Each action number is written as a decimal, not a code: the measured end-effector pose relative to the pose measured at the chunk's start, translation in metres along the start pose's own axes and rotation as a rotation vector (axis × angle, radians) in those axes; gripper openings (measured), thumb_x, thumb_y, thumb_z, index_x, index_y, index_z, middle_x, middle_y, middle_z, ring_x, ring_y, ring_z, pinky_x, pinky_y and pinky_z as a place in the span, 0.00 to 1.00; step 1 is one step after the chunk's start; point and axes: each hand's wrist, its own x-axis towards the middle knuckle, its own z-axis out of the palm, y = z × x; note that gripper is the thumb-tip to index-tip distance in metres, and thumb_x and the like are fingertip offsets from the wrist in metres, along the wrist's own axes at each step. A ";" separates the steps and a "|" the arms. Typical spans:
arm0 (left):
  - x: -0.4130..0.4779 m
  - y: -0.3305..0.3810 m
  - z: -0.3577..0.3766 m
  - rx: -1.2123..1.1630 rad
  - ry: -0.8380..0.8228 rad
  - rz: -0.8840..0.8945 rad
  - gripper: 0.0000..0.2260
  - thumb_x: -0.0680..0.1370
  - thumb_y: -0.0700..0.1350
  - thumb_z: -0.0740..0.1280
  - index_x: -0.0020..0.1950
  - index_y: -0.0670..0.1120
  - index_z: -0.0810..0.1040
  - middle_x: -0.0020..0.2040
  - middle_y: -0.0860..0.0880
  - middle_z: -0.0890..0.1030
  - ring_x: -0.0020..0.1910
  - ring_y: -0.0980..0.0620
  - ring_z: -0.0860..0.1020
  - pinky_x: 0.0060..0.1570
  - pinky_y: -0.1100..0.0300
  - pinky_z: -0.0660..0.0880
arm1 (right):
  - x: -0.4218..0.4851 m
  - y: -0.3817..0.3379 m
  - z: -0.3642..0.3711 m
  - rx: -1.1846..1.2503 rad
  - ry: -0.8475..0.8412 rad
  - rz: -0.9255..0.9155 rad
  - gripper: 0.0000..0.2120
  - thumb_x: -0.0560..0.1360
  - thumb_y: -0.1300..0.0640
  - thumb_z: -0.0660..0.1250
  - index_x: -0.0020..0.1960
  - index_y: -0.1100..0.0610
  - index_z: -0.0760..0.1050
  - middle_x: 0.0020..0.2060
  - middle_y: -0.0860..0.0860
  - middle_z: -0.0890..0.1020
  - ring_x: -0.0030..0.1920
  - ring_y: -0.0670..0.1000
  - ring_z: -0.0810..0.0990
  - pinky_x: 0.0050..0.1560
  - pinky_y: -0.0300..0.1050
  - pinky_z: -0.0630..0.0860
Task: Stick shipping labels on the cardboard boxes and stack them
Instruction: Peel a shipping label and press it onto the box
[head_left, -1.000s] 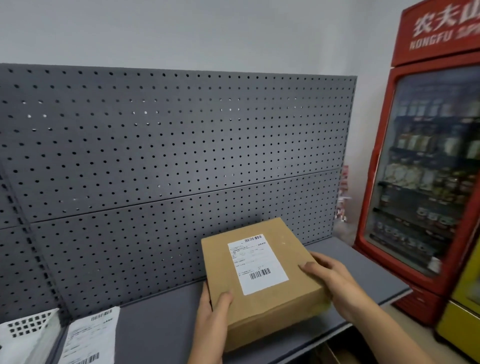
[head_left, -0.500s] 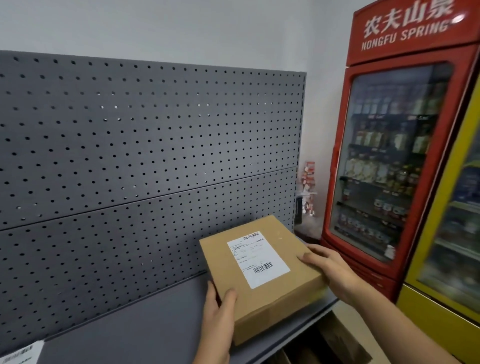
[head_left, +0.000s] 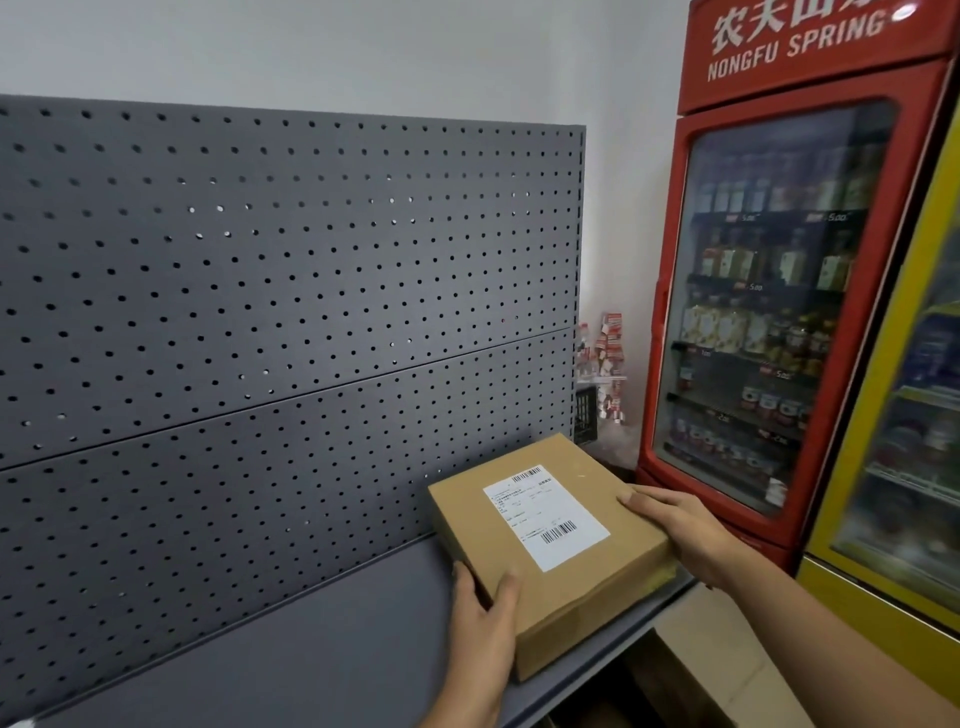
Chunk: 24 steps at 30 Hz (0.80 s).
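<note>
- Since a second earlier, the cardboard box had shifted right, to the end of the shelf.
- The left hand gripped its near corner; the right hand clasped its right edge.
- Its shipping label lay flat on top.
- It was best lowered level, fully on the shelf, square to the pegboard behind.

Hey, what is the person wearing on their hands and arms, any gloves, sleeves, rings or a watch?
Nothing that shows. The left hand and right hand are bare, with no gloves and no ring on the fingers in view. The right forearm is uncovered to the frame's edge, with no sleeve or watch. Of the left arm only the left wrist shows, also uncovered.
</note>
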 end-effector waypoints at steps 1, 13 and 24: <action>0.001 -0.001 0.001 0.007 0.004 -0.001 0.37 0.81 0.51 0.69 0.85 0.48 0.53 0.71 0.50 0.76 0.67 0.52 0.76 0.64 0.59 0.71 | 0.002 0.001 0.000 -0.006 -0.006 -0.001 0.24 0.68 0.43 0.77 0.61 0.51 0.84 0.59 0.47 0.84 0.60 0.51 0.80 0.57 0.45 0.72; 0.019 -0.026 0.001 0.026 0.061 0.038 0.45 0.77 0.64 0.69 0.85 0.51 0.48 0.81 0.51 0.65 0.78 0.49 0.66 0.78 0.48 0.64 | 0.019 0.008 0.002 -0.137 -0.006 -0.086 0.23 0.68 0.40 0.76 0.60 0.48 0.85 0.59 0.46 0.85 0.60 0.47 0.81 0.61 0.45 0.74; 0.029 -0.030 -0.010 0.129 0.060 0.076 0.48 0.67 0.72 0.70 0.81 0.53 0.60 0.73 0.54 0.75 0.71 0.54 0.74 0.74 0.49 0.71 | 0.020 0.006 0.004 -0.686 0.107 -0.255 0.21 0.78 0.39 0.67 0.66 0.50 0.80 0.58 0.44 0.84 0.55 0.43 0.81 0.58 0.45 0.79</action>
